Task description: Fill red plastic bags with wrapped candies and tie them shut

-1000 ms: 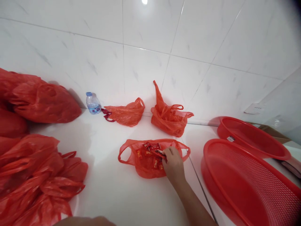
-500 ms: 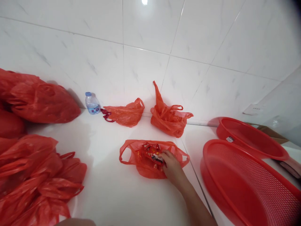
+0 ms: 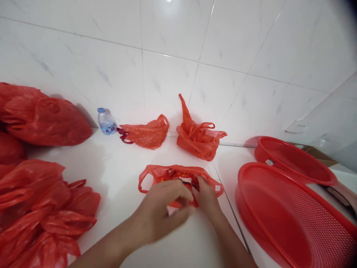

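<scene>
An open red plastic bag (image 3: 214,181) lies on the white table with its handles spread to both sides. Small shiny red packets (image 3: 178,175) show inside it, one with a black and white print. My right hand (image 3: 205,193) reaches into the bag from the right, its fingers closed at the edge of a packet and partly hidden. In front of the bag's near side hovers my left hand (image 3: 164,204), slightly blurred, fingers curved and thumb apart, holding nothing that I can see. It covers much of the bag's lower left part.
Against the tiled wall stand a water bottle (image 3: 106,122), a flattened red bag (image 3: 146,134) and an upright filled red bag (image 3: 198,143). Large red bags (image 3: 52,123) and a heap of red bags (image 3: 41,212) fill the left. Two red plastic baskets (image 3: 275,219) occupy the right.
My left hand has come in from the bottom edge up to the bag's near side. My right hand has shifted slightly right and deeper among the packets. The camera view has moved a little.
</scene>
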`<action>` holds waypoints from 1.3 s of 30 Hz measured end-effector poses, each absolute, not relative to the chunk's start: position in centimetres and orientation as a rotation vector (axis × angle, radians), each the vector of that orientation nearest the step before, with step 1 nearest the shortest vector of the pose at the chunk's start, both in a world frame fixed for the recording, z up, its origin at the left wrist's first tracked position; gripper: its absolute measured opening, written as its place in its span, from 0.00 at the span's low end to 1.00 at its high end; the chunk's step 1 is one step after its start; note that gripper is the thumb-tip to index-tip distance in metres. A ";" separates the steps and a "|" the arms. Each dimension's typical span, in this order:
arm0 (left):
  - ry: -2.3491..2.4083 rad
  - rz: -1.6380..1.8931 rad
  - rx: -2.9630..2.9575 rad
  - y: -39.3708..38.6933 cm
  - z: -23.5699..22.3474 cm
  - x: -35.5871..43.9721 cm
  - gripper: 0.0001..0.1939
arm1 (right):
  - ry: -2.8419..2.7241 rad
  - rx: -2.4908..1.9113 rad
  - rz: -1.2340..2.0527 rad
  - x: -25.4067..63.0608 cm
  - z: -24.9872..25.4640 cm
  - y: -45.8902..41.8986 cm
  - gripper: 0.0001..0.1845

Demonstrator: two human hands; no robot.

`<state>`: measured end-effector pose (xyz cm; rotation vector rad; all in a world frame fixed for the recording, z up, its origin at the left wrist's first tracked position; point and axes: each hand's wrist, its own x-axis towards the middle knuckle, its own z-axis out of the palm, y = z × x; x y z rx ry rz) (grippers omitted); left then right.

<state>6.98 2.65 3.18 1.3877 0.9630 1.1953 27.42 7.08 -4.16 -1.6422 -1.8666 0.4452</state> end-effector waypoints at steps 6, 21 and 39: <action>1.227 0.859 2.021 6.9 -1.1 8.7 0.10 | -1.939 -1.699 0.366 27.5 -4.4 7.0 0.22; 1.570 0.485 2.192 6.7 -3.8 11.0 0.17 | -1.906 -1.545 0.545 27.7 -4.3 6.6 0.27; 1.565 0.815 1.997 6.2 -2.3 8.1 0.11 | -1.951 -1.620 0.416 28.1 -3.6 6.5 0.09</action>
